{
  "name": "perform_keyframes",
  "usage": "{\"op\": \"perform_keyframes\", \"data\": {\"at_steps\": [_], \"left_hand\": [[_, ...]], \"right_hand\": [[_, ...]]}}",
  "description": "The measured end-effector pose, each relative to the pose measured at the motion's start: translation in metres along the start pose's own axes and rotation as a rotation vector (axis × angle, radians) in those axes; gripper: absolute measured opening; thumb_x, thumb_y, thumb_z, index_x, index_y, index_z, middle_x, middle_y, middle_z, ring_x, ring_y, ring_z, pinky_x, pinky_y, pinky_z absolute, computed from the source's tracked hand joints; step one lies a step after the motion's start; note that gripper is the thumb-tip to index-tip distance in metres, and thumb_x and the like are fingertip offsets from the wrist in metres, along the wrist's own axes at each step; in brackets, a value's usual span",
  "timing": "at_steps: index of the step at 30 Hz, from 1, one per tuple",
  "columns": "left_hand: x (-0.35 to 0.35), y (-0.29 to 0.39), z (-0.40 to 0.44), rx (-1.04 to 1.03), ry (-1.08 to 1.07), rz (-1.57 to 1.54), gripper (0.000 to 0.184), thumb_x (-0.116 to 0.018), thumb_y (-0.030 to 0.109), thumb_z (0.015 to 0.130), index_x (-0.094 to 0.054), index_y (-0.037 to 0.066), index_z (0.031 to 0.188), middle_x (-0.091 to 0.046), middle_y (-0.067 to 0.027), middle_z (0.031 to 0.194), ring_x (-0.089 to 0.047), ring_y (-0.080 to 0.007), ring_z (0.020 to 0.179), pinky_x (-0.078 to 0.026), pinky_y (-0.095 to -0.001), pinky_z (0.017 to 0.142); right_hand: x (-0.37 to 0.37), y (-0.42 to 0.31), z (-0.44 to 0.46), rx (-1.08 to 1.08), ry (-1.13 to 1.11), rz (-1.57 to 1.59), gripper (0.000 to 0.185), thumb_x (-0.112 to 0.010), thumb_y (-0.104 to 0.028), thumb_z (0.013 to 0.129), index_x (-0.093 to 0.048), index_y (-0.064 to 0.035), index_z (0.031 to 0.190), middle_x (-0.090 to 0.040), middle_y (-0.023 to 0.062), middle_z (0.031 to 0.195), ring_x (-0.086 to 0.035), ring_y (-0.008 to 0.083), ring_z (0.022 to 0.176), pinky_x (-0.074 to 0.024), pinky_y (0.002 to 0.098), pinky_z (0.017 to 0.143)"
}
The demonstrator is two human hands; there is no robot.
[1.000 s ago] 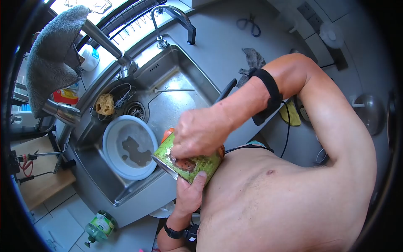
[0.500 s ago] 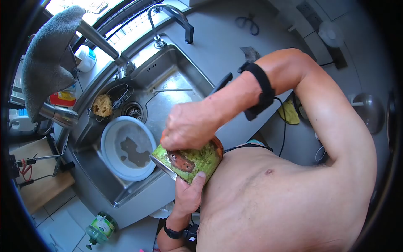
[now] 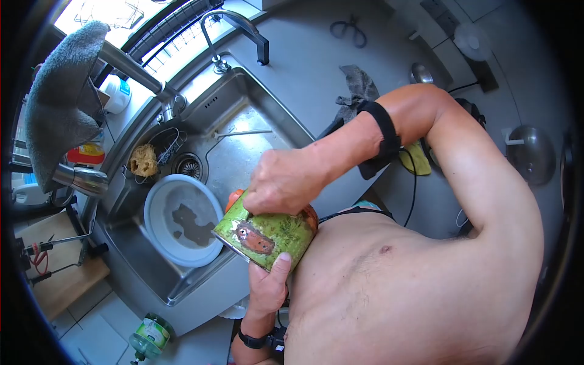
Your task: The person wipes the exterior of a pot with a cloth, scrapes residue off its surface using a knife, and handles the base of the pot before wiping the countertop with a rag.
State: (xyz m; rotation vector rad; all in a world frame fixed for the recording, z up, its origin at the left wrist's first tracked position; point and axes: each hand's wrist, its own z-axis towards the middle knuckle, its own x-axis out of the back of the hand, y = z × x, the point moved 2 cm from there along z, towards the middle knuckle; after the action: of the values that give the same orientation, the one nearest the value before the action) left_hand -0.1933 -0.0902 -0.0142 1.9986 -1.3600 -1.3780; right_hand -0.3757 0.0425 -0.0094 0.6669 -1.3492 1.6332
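Note:
A green cylindrical tin [image 3: 277,234], its surface worn, lies tilted between the bare torso and the sink, with a reddish-brown patch on its side. My left hand [image 3: 269,286] holds it from below, thumb against the green wall; its other fingers are mostly hidden. Over the tin's upper side my right hand [image 3: 280,182] is closed with the knuckles up. Whatever the right fingers grip is hidden. Something orange-red [image 3: 235,198] shows at the tin's far side, just beyond the right fingers.
A white basin [image 3: 184,220] with cloudy water and dark patches sits in the metal sink [image 3: 255,115], near a sponge [image 3: 143,160]. The faucet [image 3: 263,52], scissors [image 3: 349,30] and grey cloth [image 3: 358,88] are farther off. A green bottle [image 3: 151,336] stands lower left; a cable hangs at right.
My right hand moved toward the tin's far edge, then back slightly, uncovering more of the reddish-brown patch. My left hand keeps its hold. The whole view has shifted a little.

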Motion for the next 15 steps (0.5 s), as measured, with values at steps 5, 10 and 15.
{"op": "perform_keyframes", "data": {"at_steps": [5,10,15], "left_hand": [[-0.002,0.003,0.001,-0.038,0.013,-0.045,0.045,-0.056,0.006,0.099,-0.045,-0.005,0.141,-0.056,-0.0114,0.137,-0.054,-0.0214,0.125,-0.041,-0.0377,0.11],[0.001,0.003,-0.001,-0.014,0.022,-0.001,0.05,-0.057,0.006,0.098,-0.042,-0.004,0.144,-0.054,-0.0114,0.139,-0.054,-0.0221,0.127,-0.041,-0.0387,0.11],[0.007,0.0,0.0,0.009,0.112,-0.09,0.06,-0.068,0.01,0.093,-0.042,0.0,0.146,-0.057,-0.0123,0.137,-0.057,-0.0256,0.125,-0.045,-0.0421,0.108]], "right_hand": [[0.002,-0.014,-0.007,0.056,-0.028,-0.019,0.016,-0.066,-0.018,0.075,-0.055,-0.0061,0.075,-0.063,0.0097,0.065,-0.067,0.0291,0.062,-0.0524,0.0411,0.053],[0.002,-0.003,-0.002,0.017,0.012,-0.034,0.016,-0.064,-0.019,0.076,-0.055,-0.0064,0.075,-0.063,0.0093,0.065,-0.068,0.0289,0.063,-0.0528,0.0415,0.053],[0.001,0.002,-0.008,-0.038,-0.027,-0.08,0.016,-0.065,-0.018,0.077,-0.053,-0.0069,0.079,-0.063,0.0088,0.067,-0.068,0.0292,0.065,-0.0526,0.0406,0.053]]}}
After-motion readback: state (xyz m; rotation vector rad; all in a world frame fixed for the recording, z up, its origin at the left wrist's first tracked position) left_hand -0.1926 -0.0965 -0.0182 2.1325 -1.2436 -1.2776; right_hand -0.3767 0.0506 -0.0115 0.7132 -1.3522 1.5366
